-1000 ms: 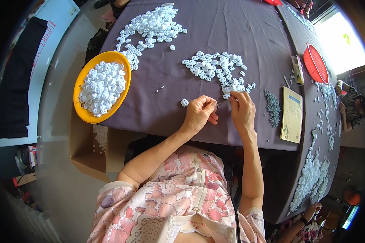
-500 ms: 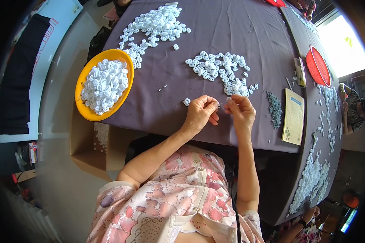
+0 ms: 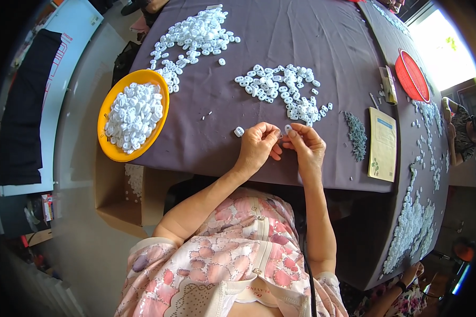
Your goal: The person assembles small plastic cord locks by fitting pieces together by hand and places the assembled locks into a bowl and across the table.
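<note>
Above the near edge of the table, my two hands are close together. My right hand (image 3: 308, 148) pinches a small white oval plastic piece (image 3: 287, 128) between thumb and fingers. Facing it, my left hand (image 3: 256, 148) is closed in a pinch; what its fingertips hold is too small to make out. One loose white piece lies just left of my left hand. Beyond both hands spreads a loose group of white two-holed oval pieces (image 3: 269, 87). Right of my right hand is a small pile of grey-green bits (image 3: 355, 135).
A yellow bowl (image 3: 122, 156) full of white pieces stands at the table's left edge, above a cardboard box (image 3: 119, 210). A larger white heap (image 3: 201, 31) lies far left. On the right are a beige packet (image 3: 382, 145), a red basket (image 3: 412, 76) and other people.
My hands have drawn slightly closer together. The white piece in my right hand now shows more plainly above the fingertips. The whole view has shifted a little.
</note>
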Demonstrator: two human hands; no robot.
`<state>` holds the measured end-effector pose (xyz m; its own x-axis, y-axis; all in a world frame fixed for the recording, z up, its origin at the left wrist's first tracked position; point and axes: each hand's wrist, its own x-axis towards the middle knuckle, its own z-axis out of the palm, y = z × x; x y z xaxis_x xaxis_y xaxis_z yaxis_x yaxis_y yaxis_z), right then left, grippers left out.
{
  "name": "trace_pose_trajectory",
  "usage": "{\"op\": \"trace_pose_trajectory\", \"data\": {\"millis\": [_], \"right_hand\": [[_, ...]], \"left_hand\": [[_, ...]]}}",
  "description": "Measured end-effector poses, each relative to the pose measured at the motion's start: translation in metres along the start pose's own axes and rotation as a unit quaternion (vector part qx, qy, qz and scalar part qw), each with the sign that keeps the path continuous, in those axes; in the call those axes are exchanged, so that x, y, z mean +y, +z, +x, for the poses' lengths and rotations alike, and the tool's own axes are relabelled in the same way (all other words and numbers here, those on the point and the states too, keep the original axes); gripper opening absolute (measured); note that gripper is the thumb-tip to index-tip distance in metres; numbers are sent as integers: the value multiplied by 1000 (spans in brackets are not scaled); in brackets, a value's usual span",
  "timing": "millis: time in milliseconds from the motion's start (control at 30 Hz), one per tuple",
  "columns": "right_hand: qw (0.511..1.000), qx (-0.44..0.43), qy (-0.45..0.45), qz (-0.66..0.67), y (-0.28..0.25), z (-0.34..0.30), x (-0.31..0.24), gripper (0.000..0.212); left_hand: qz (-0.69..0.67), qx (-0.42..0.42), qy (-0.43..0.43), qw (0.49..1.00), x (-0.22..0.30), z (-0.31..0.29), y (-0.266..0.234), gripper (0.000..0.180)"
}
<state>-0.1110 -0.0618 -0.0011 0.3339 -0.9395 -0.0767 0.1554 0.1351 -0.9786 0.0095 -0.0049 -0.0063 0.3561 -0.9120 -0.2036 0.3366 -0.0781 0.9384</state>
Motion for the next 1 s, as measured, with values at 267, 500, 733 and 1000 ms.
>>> {"op": "trace_pose_trajectory", "data": {"millis": [267,500,733,1000], "right_hand": [[999,-4,-19,-38,3,-2,3,11],[991,-8,-70,-111,2,-2,8,12],[991,-34,-92,-91,3,-9,8,23],[977,1,-113,-182,3,-10,9,28]], "left_hand": [[4,-28,-12,1000,2,0,-1,14],[-9,-22,-37,999,3,2,0,15],[-47,1,-42,998,4,3,4,14],[-53,-3,-69,996,7,2,6,16]]}}
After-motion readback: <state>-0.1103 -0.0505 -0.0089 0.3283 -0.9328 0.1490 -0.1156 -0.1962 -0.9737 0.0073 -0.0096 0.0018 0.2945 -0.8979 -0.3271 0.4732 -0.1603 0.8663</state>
